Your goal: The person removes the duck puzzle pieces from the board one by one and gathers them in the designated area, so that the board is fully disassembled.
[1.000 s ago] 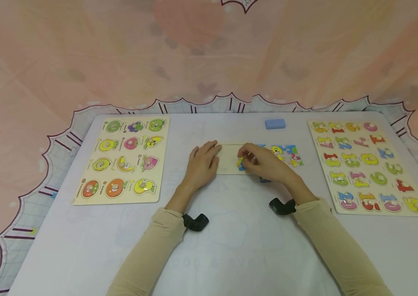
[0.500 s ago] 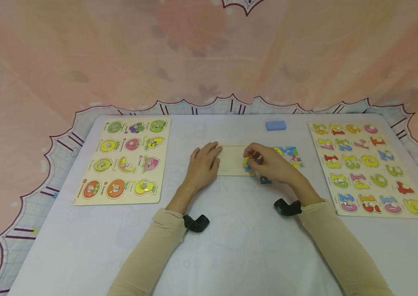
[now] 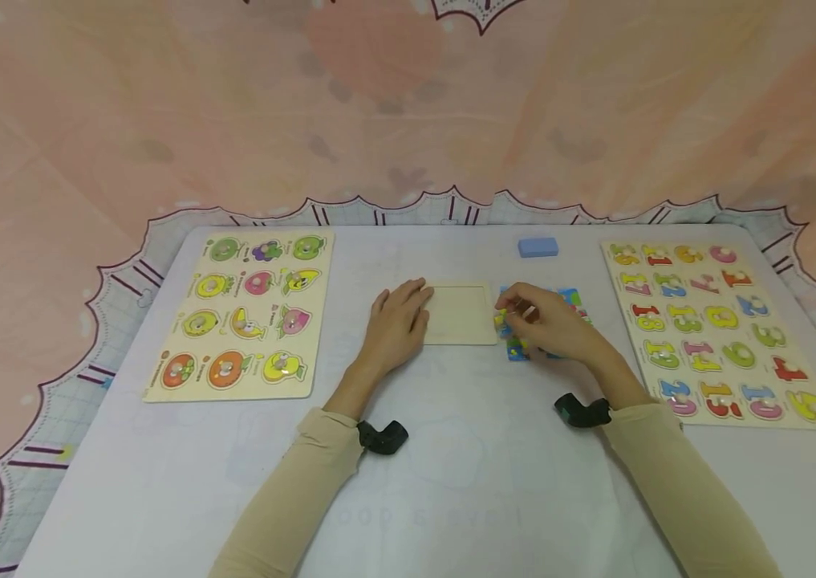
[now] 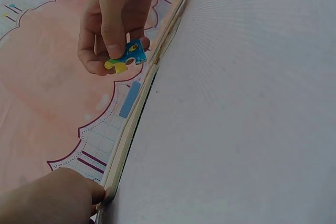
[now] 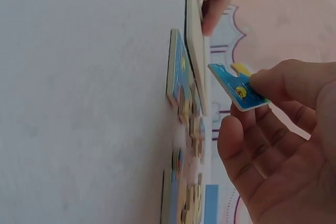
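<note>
A jigsaw piece (image 5: 223, 82), blue with a yellow figure, is pinched between thumb and fingers of my right hand (image 3: 555, 325). It is held raised and tilted, just right of a shallow wooden puzzle board (image 3: 461, 315). No pieces show in the board's bare recess. My left hand (image 3: 395, 323) rests on the board's left edge with its fingers extended. Beneath and beside my right hand lie several loose colourful jigsaw pieces (image 3: 517, 352), partly hidden by that hand. From the right wrist view, more pieces (image 5: 177, 74) lie close to the board.
On the left lies a fruit peg board (image 3: 270, 309), and a number peg board (image 3: 740, 345) is on the right. A blue block (image 3: 537, 247) sits behind the loose pieces. A patterned curtain (image 3: 408, 104) hangs past the far edge of the white table (image 3: 451, 482).
My right hand has moved right with the jigsaw piece, from above the board to beyond its right edge. More of the bare board now shows. My left hand has stayed put.
</note>
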### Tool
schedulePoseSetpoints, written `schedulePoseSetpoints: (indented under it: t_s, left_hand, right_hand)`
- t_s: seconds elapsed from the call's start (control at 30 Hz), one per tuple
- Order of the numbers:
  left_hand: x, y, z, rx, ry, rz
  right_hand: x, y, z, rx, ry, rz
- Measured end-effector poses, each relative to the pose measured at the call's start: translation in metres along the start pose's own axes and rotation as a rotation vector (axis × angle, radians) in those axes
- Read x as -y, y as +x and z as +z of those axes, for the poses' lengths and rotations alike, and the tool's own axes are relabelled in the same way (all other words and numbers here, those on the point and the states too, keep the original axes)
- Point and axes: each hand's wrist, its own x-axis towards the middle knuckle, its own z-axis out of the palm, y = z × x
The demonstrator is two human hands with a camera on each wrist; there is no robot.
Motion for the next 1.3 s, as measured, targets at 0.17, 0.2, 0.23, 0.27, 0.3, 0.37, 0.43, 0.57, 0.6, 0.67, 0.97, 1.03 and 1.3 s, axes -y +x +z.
schedulePoseSetpoints:
  t_s: [0.17,0.2,0.23,0.27,0.3,0.37,0.43,0.57,0.6,0.67,0.97,1.03,1.3]
  left_hand:
    - [0.001,-0.001,0.000,0.006,0.005,-0.002]
    - [0.001,0.000,0.000,0.005,0.006,0.000]
    - [0.001,0.000,0.000,0.004,0.006,0.002]
    - [0.002,0.000,0.000,0.003,0.006,0.003]
    - [0.002,0.000,0.000,0.002,0.005,0.003]
    - [0.002,0.000,0.001,0.004,0.006,0.004]
    - [0.002,0.000,0.001,0.005,0.008,0.005]
    - [0.003,0.001,0.002,0.001,0.014,0.010]
    - [0.003,0.001,0.002,0.000,0.016,0.011]
    - [0.003,0.001,0.001,-0.003,0.017,0.011]
    - [0.003,0.000,0.001,0.003,0.013,0.001]
    - [0.003,0.000,0.002,0.003,0.012,0.002]
    - [0.003,0.000,0.001,0.000,0.019,0.004]
  right_hand:
    - [-0.002,-0.004,-0.004,0.000,-0.002,0.029]
    - [-0.003,-0.005,-0.005,0.002,0.001,0.037]
    - [-0.003,-0.007,-0.006,0.002,0.000,0.044]
    - [-0.004,-0.008,-0.006,0.002,0.002,0.047]
    - [-0.004,-0.009,-0.007,0.001,0.003,0.054]
    - [-0.006,-0.012,-0.010,-0.001,-0.002,0.058]
    - [-0.007,-0.014,-0.012,-0.006,-0.016,0.055]
    - [-0.011,-0.018,-0.017,-0.013,-0.033,0.042]
    - [-0.012,-0.019,-0.018,-0.014,-0.036,0.042]
    - [-0.015,-0.021,-0.020,-0.015,-0.034,0.041]
    - [-0.018,-0.032,-0.027,-0.010,-0.053,0.101]
    - [-0.019,-0.035,-0.028,-0.007,-0.060,0.099]
    - [-0.029,-0.045,-0.033,-0.020,-0.094,0.130]
